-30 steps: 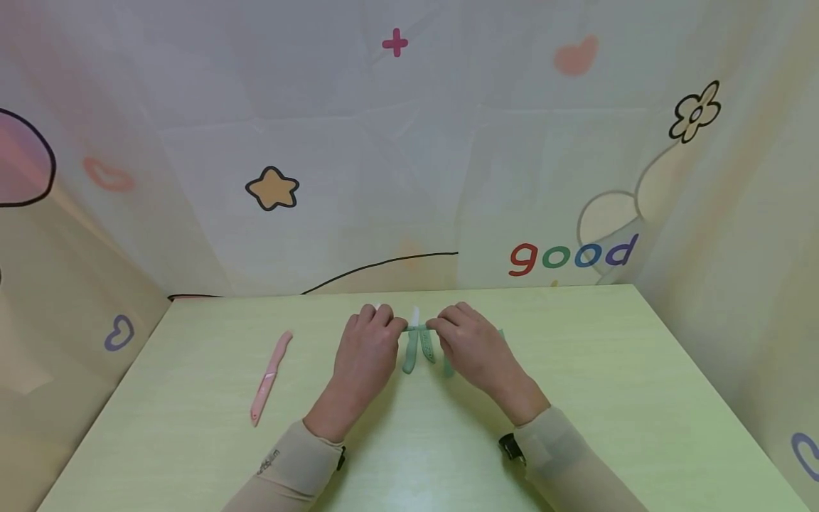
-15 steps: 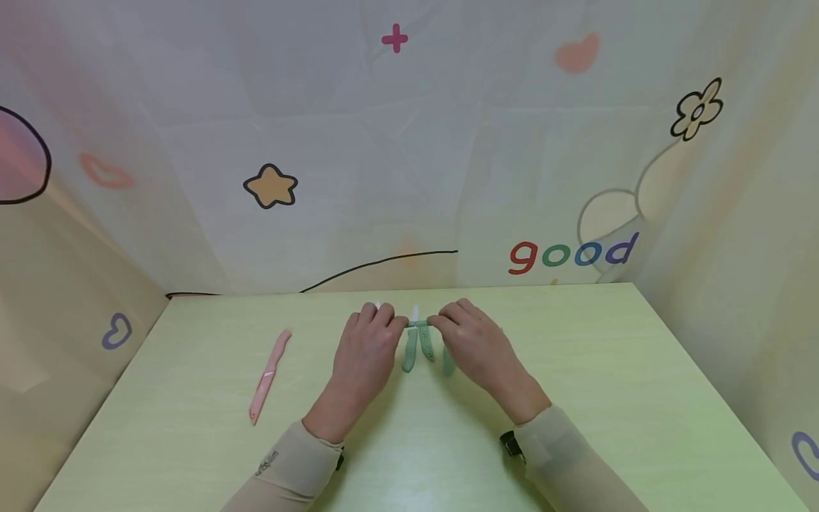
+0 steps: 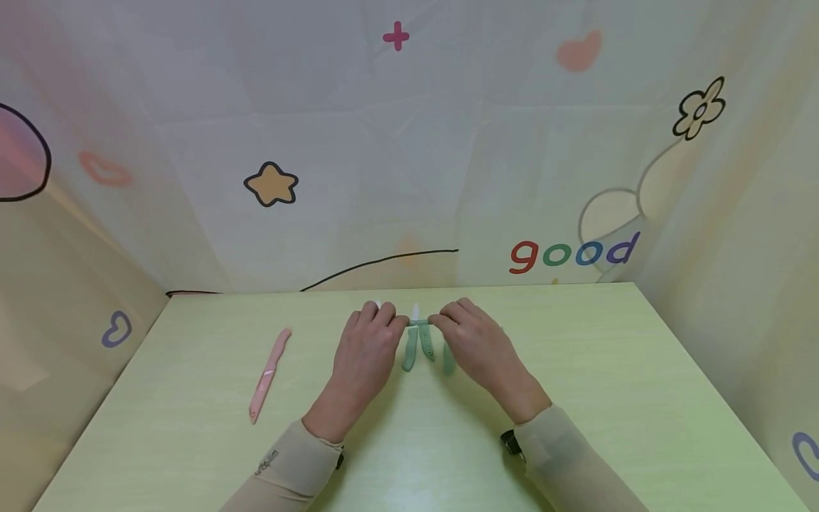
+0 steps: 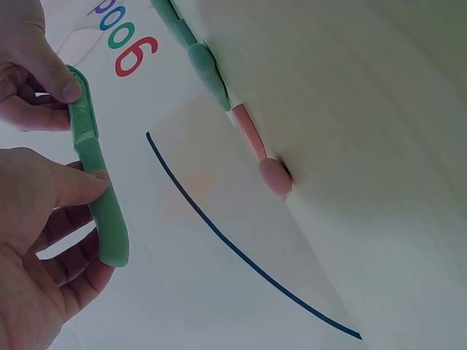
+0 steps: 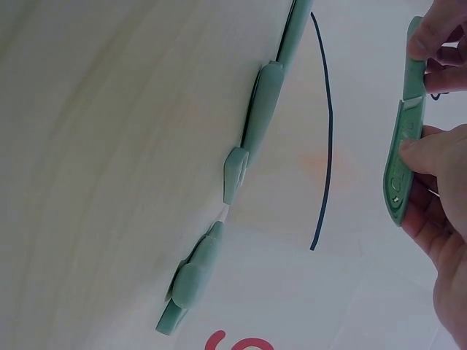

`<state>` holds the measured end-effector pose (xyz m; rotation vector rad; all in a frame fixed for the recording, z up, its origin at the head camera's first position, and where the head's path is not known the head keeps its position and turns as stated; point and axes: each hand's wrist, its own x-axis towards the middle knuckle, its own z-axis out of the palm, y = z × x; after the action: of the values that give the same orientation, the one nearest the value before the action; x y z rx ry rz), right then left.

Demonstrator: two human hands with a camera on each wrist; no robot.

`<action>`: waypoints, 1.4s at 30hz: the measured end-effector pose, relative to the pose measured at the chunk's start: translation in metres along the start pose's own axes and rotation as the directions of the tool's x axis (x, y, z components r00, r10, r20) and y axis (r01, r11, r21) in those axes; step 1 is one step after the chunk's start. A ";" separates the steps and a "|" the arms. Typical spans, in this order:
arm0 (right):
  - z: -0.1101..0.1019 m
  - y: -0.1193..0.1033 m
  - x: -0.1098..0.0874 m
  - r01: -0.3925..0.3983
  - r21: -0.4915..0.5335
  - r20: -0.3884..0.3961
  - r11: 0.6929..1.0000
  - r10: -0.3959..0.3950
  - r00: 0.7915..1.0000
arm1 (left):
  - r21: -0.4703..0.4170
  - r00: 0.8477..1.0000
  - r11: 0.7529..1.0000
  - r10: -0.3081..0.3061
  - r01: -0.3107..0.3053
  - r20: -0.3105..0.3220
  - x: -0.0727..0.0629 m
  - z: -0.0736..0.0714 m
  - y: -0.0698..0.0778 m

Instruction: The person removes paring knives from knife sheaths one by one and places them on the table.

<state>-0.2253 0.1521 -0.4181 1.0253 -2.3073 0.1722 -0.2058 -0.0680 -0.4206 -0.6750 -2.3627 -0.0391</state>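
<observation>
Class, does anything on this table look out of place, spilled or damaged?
No spill or damage shows. In the head view, what looks like a bare white blade shows beyond the held green knife; that seems odd because this knife and the pink knife look sheathed.

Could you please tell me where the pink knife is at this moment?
In the head view, the pink knife lies on the left part of the table, to the left of the left hand, which does not touch it.
</observation>
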 end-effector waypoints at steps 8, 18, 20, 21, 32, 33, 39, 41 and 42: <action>0.001 0.001 -0.001 -0.011 0.018 -0.008 1.000 0.011 1.000 | -0.015 1.000 1.000 -0.003 0.003 -0.013 0.001 -0.001 -0.001; 0.003 0.002 -0.001 -0.005 0.017 -0.017 1.000 0.005 1.000 | -0.003 1.000 1.000 -0.002 0.002 -0.011 0.001 0.000 -0.001; 0.002 0.002 -0.001 -0.004 0.012 -0.014 1.000 0.004 1.000 | -0.004 1.000 1.000 -0.003 0.003 -0.010 0.000 0.000 -0.002; 0.002 0.002 -0.001 -0.004 0.009 -0.011 1.000 0.004 1.000 | -0.005 1.000 1.000 -0.004 0.004 -0.008 0.000 0.000 -0.002; 0.000 0.003 0.000 -0.017 0.008 -0.008 1.000 0.017 1.000 | -0.017 1.000 1.000 -0.012 0.012 -0.007 0.001 -0.001 -0.003; 0.000 0.003 0.000 -0.017 0.008 -0.007 1.000 0.017 1.000 | -0.019 1.000 1.000 -0.012 0.012 -0.007 0.001 -0.001 -0.003; 0.000 0.003 0.000 -0.021 0.007 0.000 1.000 0.021 1.000 | -0.026 1.000 0.999 -0.019 0.019 0.003 0.001 -0.003 -0.003; 0.000 0.004 0.000 -0.023 0.007 0.001 1.000 0.023 1.000 | -0.028 1.000 0.999 -0.022 0.023 0.003 0.001 -0.003 -0.003; 0.001 0.004 0.000 -0.024 0.006 0.001 1.000 0.024 1.000 | -0.028 1.000 0.999 -0.024 0.024 0.003 0.001 -0.003 -0.004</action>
<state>-0.2282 0.1548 -0.4183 1.0015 -2.3221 0.1881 -0.2066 -0.0710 -0.4170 -0.6611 -2.3768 -0.0822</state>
